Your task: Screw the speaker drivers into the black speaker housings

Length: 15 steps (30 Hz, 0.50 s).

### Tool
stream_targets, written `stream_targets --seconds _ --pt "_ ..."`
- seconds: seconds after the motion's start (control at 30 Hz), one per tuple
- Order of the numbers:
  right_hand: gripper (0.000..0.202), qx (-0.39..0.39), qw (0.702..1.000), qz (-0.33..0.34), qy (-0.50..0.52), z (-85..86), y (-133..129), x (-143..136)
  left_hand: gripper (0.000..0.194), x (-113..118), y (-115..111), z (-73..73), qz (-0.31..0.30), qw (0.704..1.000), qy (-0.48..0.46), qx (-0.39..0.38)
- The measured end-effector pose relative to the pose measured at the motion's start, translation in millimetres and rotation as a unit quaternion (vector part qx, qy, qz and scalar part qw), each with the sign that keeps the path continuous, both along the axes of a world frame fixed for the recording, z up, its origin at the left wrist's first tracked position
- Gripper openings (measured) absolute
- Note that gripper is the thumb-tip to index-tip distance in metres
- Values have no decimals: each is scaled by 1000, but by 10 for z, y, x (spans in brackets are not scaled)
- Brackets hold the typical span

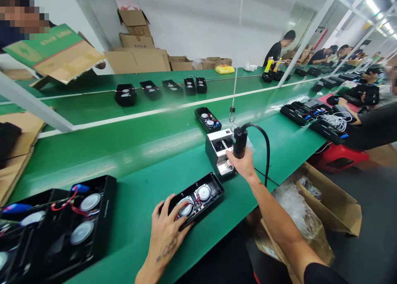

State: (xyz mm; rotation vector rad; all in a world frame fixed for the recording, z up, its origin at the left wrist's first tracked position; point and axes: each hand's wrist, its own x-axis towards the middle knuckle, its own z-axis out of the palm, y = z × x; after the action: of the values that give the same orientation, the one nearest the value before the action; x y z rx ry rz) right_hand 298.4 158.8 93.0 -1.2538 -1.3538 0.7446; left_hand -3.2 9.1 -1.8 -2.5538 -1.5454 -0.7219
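Observation:
My left hand (169, 226) grips the near left end of a black speaker housing (218, 190), its fingers reaching over the edge. Inside the housing sit two round silver speakers (204, 193) with red wires. My right hand (243, 163) is wrapped round a black corded screwdriver (240, 142), held upright beside a metal screw feeder box (221, 153). The driver's tip is hidden behind the hand. Its black cable (267, 151) loops down to the right, and a metal hook (232, 114) hangs just above it.
Several open black housings (107, 218) fill the bench's left front. Another housing (208, 119) lies behind the feeder. More stand along the green conveyor (136, 127). Cartons (331, 197) with plastic are below right. A person (279, 48) works across the line; a sleeve (376, 125) is at right.

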Motion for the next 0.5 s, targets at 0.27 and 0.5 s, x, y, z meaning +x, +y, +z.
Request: stream_targets --seconds 0.27,0.5 --pt "35 58 935 208 281 59 -897 -637 7 102 -76 91 15 999 -13 -42" --pt "34 57 925 287 242 -146 -1115 -1211 12 124 -122 57 23 998 -28 -46"
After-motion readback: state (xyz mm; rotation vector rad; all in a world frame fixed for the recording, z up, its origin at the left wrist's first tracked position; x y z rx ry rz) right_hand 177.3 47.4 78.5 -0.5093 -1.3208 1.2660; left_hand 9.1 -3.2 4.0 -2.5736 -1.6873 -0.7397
